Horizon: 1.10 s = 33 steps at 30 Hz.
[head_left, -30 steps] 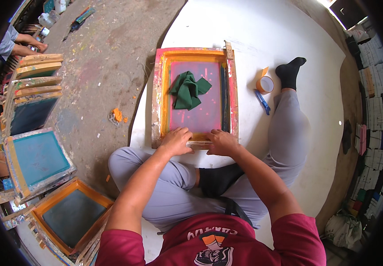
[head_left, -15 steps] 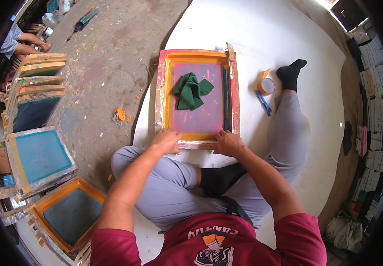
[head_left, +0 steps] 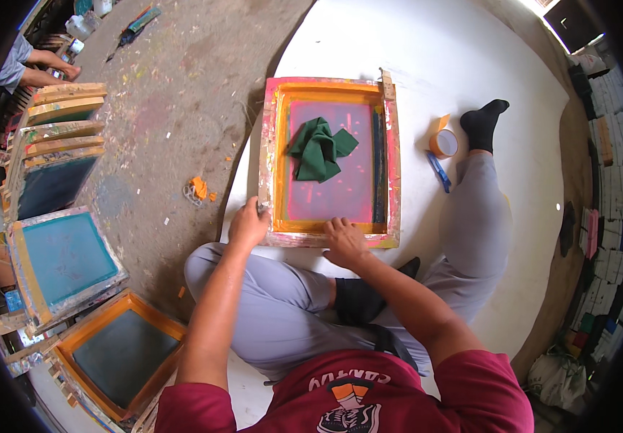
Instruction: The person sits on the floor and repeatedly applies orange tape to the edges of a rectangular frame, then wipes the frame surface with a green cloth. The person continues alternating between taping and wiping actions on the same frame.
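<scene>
On the white sheet before me lies a wooden silk screen frame (head_left: 393, 159) with orange tape round the inside and a pinkish mesh. A crumpled dark green cloth (head_left: 317, 151) rests on the mesh. My left hand (head_left: 248, 225) is closed on the frame's left side near the lower corner, its thumb over the edge. At the near bar, my right hand (head_left: 346, 242) has its fingers hooked over the wood and its thumb on the outer side. Right of the frame are a roll of orange tape (head_left: 443, 143) and a blue cutter knife (head_left: 438, 173).
Several screen frames (head_left: 59, 162) stand stacked at the left, with a blue-mesh screen (head_left: 69, 252) and a dark one (head_left: 125, 353) nearer. Orange scraps (head_left: 199, 189) litter the floor. Another person's legs (head_left: 41, 66) show at upper left. My black-socked foot (head_left: 481, 124) lies beyond the tape.
My left hand has shifted from the near bar to the frame's left side. My right hand has slid left along the near bar. The whole view has shifted slightly.
</scene>
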{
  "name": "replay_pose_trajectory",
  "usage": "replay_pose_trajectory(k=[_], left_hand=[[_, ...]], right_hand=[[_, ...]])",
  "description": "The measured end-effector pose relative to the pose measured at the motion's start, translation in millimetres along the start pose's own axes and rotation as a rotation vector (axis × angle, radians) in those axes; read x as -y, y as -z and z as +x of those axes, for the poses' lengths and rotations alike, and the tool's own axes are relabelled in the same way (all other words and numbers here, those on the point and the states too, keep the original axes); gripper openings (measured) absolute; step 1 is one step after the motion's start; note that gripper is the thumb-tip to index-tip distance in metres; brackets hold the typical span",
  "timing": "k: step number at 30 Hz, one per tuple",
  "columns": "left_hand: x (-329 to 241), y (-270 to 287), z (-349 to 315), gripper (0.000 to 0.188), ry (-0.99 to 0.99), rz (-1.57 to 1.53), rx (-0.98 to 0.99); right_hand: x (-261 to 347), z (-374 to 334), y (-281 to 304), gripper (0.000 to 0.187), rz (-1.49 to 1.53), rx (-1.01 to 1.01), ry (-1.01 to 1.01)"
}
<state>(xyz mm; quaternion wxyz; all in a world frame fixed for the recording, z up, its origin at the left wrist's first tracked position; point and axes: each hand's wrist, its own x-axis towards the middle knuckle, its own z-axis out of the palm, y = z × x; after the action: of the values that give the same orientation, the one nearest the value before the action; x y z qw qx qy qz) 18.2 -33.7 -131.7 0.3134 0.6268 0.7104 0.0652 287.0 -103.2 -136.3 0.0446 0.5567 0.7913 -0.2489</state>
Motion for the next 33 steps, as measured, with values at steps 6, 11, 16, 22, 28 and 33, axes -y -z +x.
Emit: replay_pose_trajectory(k=[6, 11, 16, 22, 28, 33], left_hand=[[-9, 2, 7, 0.051, -0.024, 0.102, 0.072], [-10, 2, 11, 0.055, 0.001, 0.065, 0.093], [-2, 0, 14, 0.057, -0.012, 0.033, 0.084], [-2, 2, 13, 0.054, -0.004, -0.032, 0.103], [-5, 5, 10, 0.054, 0.005, -0.038, 0.104], [3, 2, 12, 0.052, -0.012, -0.034, 0.097]], right_hand=[[58, 41, -20, 0.062, 0.104, -0.042, 0.002], [92, 60, -23, 0.056, 0.187, -0.062, -0.006], [90, 63, -16, 0.049, 0.390, -0.018, -0.010], [81, 68, 3, 0.049, 0.447, 0.056, -0.035], [14, 23, 19, 0.066, 0.198, 0.109, -0.084], [-50, -27, 39, 0.079, 0.028, 0.145, -0.125]])
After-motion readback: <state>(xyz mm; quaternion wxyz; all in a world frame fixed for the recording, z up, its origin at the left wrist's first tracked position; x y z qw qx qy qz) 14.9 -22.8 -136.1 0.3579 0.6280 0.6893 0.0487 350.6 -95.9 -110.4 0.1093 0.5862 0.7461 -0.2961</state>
